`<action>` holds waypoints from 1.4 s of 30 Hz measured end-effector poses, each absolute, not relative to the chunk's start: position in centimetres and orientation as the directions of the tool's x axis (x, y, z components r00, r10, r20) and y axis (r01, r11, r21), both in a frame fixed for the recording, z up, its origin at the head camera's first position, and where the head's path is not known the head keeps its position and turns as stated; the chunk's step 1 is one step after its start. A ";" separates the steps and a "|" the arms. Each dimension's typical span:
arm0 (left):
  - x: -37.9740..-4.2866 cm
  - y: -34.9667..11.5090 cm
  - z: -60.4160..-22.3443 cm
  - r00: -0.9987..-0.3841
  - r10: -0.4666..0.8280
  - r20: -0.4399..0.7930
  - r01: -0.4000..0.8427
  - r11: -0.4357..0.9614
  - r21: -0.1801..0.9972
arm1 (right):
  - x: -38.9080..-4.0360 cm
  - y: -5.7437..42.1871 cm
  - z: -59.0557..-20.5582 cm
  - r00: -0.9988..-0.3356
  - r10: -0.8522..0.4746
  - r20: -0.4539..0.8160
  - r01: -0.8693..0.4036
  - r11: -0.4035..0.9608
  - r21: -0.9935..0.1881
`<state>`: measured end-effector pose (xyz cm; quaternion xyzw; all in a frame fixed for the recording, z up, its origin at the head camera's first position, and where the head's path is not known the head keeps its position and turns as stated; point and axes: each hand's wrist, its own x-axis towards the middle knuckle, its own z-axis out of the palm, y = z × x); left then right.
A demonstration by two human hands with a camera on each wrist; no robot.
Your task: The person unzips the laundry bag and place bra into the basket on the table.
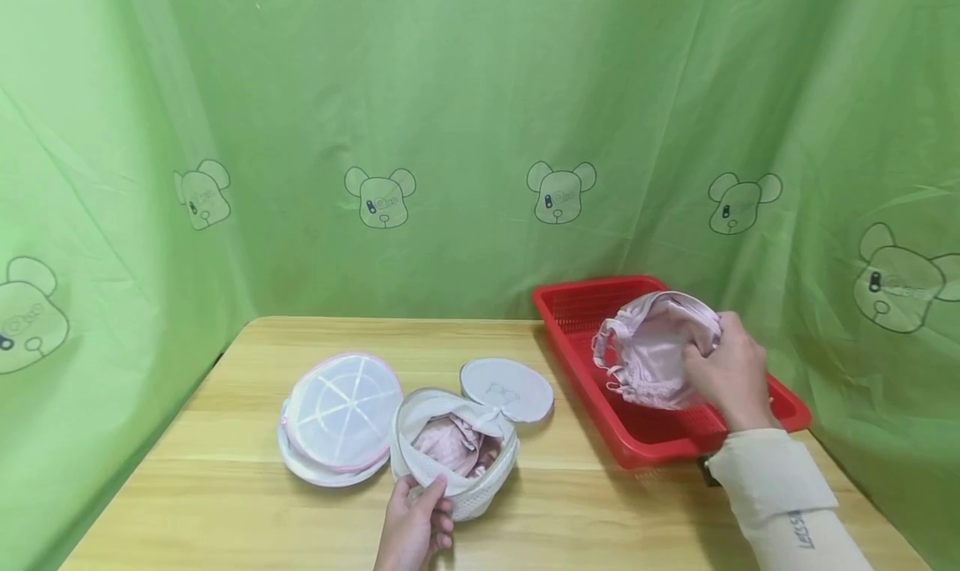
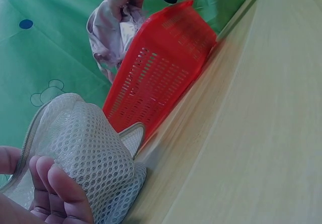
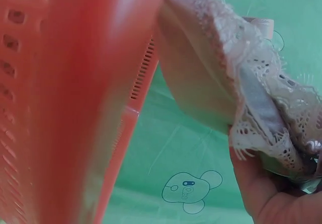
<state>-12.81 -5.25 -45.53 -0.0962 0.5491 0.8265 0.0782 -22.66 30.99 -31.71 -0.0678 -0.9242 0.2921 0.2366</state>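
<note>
A: Layout, red basket as datum?
B: Table [image 1: 562, 525] under everything. Red basket [image 1: 667, 450]: long axis runs away from the person, far end slanting left.
A: Left of it?
B: Flat mesh bags [image 1: 345, 404], round, overlapping, well left of the basket. White mesh bag [image 1: 478, 496] between them and the basket, mouth up.
A: Garment?
B: Pink garment [image 1: 660, 346], lace-trimmed, over the basket. Longer way lies roughly across the basket, strap loops at the end toward its left wall. Hollow side faces the head camera. Can't tell if it touches the basket.
A: Small stuff?
B: Round lid [image 1: 510, 388] folded back off the white bag, toward the basket. Pink cloth [image 1: 446, 446] inside that bag.
A: Hands?
B: Right hand [image 1: 731, 371] above the basket's right side, arm reaching in from the near right, fingers gripping the garment's right end. Left hand [image 1: 416, 525] left of the basket, at the white bag's near wall: thumb inside the rim, fingers curled outside, pinching it.
</note>
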 end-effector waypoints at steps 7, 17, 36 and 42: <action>-12.8 -5.2 -45.8 -0.969 0.024 -0.246 -0.235 -0.396 0.888 | -22.8 31.3 -32.1 -0.886 0.267 0.379 0.015 0.833 -0.553; -12.5 -5.1 -45.6 -0.970 0.012 -0.244 -0.230 -0.385 0.894 | -22.8 31.5 -32.4 -0.920 0.255 0.296 0.041 0.816 -0.577; -12.9 -5.1 -45.7 -0.969 0.017 -0.246 -0.232 -0.400 0.887 | -23.0 31.3 -32.2 -0.923 0.266 0.278 0.053 0.803 -0.593; -12.9 -5.2 -45.7 -0.969 0.019 -0.245 -0.233 -0.391 0.891 | -23.0 31.3 -32.3 -0.920 0.267 0.288 0.048 0.804 -0.593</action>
